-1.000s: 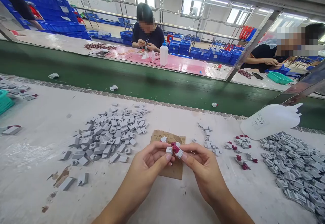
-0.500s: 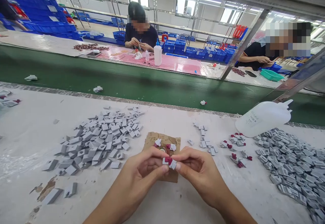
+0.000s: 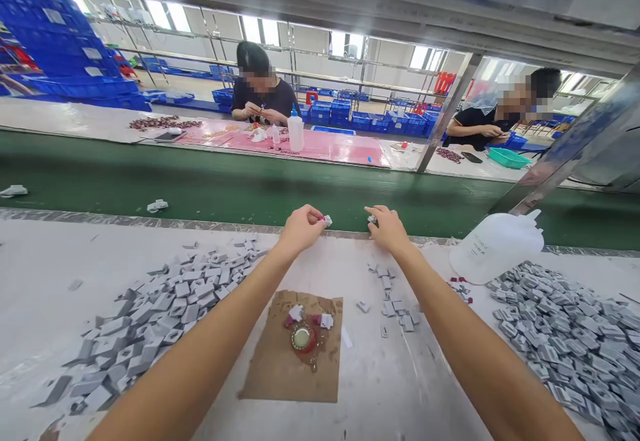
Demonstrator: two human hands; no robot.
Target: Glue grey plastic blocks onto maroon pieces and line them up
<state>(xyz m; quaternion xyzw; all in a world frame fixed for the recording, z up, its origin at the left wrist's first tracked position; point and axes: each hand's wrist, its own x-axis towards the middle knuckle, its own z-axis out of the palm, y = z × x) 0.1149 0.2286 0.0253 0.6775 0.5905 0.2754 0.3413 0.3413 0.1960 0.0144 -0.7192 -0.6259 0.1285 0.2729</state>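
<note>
My left hand (image 3: 303,229) reaches over the near edge of the green conveyor belt, fingers pinched on a small maroon-and-grey plastic part (image 3: 328,220). To its right, my right hand (image 3: 389,229) is at the belt edge with its index finger stretched out. A small grey piece (image 3: 372,219) shows between that finger and the thumb; a firm grip on it is not visible. Nearer me lies a brown cardboard piece (image 3: 290,378), bearing a round red-rimmed cap (image 3: 302,338) and two small grey-and-maroon parts (image 3: 326,321) on wet-looking glue.
Loose grey blocks (image 3: 187,294) are heaped left; smaller grey pieces (image 3: 565,334) are piled right, beside a white plastic bottle (image 3: 497,244). Several grey pieces (image 3: 395,308) lie between. The green belt (image 3: 225,188) crosses ahead, below a metal post (image 3: 447,114). Two people sit beyond it.
Both hands have moved forward from above the cardboard to the belt edge and are now apart, no longer together on one part. The view has shifted, and parts on the belt appear further left.
</note>
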